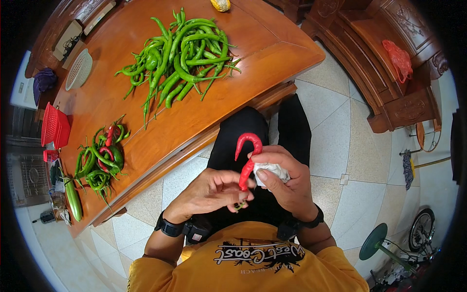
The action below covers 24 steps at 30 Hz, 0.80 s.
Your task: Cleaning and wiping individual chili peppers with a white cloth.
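A curved red chili pepper (251, 140) is held above my lap, its hooked tip pointing back down on the left. My left hand (215, 193) grips it low down, near the green stem (239, 206). In my right hand (286, 177) is a crumpled white cloth or tissue (271, 173), pressed close against the pepper's side. On the wooden table (262, 40) lies a large heap of long green peppers (182, 54). A smaller pile of mixed green and red peppers (100, 157) sits nearer the table's left end.
Beside the smaller pile are a long pale-green vegetable (73, 199) and a red plastic basket (56, 126). Farther back stands a white colander (79, 69). A carved wooden bench (379, 91) holding a red plastic bag (398, 60) is at right, above a green round-topped stand (374, 241).
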{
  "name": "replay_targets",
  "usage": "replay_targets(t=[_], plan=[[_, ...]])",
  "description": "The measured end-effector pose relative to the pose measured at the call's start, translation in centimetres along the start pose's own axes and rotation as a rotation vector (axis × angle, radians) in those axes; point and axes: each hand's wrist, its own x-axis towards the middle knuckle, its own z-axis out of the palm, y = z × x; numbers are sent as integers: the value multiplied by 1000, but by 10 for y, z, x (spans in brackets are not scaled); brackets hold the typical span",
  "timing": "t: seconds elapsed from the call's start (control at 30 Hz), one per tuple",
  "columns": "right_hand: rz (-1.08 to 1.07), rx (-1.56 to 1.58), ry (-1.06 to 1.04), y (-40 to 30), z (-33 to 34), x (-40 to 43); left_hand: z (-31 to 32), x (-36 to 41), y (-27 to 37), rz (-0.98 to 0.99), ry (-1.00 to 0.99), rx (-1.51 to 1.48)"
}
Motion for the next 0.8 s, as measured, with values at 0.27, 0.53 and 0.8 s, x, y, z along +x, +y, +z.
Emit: replay_targets(t=[0.27,0.53,0.8], plan=[[-85,-211,25,0,3,-3,-1,3,2,130,222,-15],[-206,-468,155,9,-3,1,0,0,-1,142,224,89],[-186,-485,20,1,3,1,3,3,-6,109,141,200]])
